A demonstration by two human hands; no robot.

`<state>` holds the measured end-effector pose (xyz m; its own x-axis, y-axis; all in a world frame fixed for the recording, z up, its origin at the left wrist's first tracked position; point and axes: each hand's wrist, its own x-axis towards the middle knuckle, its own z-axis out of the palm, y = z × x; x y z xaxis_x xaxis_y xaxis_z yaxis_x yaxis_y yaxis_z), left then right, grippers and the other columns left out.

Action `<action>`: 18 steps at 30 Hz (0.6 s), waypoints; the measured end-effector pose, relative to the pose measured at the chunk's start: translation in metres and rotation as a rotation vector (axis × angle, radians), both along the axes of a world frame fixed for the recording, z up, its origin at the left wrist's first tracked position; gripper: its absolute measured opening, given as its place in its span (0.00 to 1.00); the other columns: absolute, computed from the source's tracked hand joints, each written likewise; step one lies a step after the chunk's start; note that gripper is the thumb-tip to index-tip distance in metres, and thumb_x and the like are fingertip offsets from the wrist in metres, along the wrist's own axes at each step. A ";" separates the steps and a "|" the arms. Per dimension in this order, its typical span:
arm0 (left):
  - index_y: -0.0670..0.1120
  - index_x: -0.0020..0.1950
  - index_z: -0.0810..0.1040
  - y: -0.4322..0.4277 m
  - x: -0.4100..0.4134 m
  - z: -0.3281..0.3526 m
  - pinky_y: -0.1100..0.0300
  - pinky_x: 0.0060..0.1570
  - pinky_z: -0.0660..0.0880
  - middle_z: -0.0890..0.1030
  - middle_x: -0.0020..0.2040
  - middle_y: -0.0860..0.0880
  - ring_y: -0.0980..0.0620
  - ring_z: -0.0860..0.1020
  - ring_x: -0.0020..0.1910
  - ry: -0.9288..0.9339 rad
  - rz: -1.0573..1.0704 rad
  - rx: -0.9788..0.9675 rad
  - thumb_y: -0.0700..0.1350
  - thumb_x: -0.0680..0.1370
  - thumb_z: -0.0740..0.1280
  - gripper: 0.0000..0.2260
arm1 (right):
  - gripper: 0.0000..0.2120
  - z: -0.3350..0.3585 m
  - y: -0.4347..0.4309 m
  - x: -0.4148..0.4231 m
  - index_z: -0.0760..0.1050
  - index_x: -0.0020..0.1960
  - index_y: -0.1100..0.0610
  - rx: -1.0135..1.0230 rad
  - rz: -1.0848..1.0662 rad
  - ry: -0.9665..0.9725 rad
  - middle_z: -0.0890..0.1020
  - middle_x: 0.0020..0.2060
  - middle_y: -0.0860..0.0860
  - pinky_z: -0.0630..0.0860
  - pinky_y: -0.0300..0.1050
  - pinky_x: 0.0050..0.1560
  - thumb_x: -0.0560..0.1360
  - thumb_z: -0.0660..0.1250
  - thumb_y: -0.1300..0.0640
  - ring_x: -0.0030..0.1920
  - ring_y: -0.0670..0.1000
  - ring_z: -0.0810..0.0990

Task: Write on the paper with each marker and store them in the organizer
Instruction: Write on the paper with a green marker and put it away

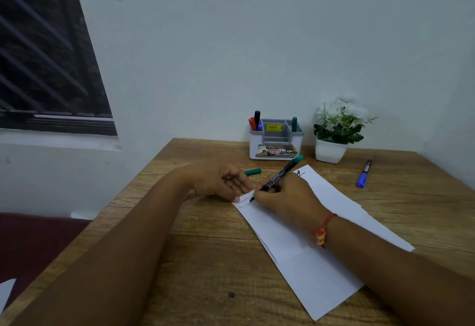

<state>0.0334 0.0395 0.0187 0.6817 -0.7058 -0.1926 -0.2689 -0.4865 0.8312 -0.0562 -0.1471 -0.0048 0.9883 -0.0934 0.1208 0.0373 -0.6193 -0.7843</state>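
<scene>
White paper (305, 253) lies slanted on the wooden table (205, 261). My right hand (288, 198) grips a green marker (281, 173), tip down on the paper's top left corner beside small red and green writing. My left hand (222, 183) rests flat with its fingertips on that corner. The marker's green cap (253, 171) lies just beyond my left hand. A blue marker (363, 174) lies on the table to the right. The white and grey organizer (276, 143) at the back holds red, black and blue markers on its left and a green marker (294, 124) on its right.
A white pot with white flowers (336, 130) stands right of the organizer, against the wall. A dark barred window (46, 55) is at the upper left. A maroon seat (33, 243) lies below the table's left edge.
</scene>
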 end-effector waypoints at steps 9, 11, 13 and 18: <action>0.44 0.58 0.80 -0.001 0.000 -0.001 0.60 0.57 0.78 0.83 0.54 0.49 0.53 0.81 0.53 0.000 -0.014 -0.003 0.29 0.72 0.71 0.18 | 0.06 -0.003 -0.001 0.005 0.83 0.43 0.53 -0.058 -0.039 -0.003 0.84 0.34 0.49 0.76 0.43 0.39 0.73 0.70 0.52 0.38 0.46 0.81; 0.44 0.58 0.80 -0.001 0.001 -0.001 0.60 0.56 0.78 0.84 0.54 0.48 0.52 0.81 0.53 0.005 -0.016 -0.006 0.29 0.72 0.71 0.18 | 0.04 -0.003 -0.001 0.006 0.82 0.42 0.52 -0.073 -0.030 -0.006 0.82 0.33 0.47 0.74 0.38 0.37 0.74 0.70 0.52 0.38 0.44 0.79; 0.45 0.58 0.80 -0.001 0.000 0.000 0.61 0.55 0.78 0.84 0.53 0.49 0.54 0.82 0.51 0.006 -0.021 -0.005 0.29 0.72 0.71 0.18 | 0.04 -0.003 -0.001 0.006 0.80 0.41 0.49 -0.076 -0.022 0.000 0.81 0.33 0.46 0.72 0.36 0.36 0.75 0.70 0.52 0.37 0.43 0.79; 0.43 0.58 0.81 0.000 -0.001 0.000 0.62 0.54 0.78 0.84 0.54 0.47 0.53 0.81 0.51 -0.017 -0.009 -0.005 0.30 0.72 0.72 0.17 | 0.04 -0.003 -0.007 0.008 0.82 0.45 0.52 0.060 -0.034 -0.001 0.82 0.33 0.47 0.76 0.40 0.39 0.75 0.69 0.54 0.36 0.45 0.79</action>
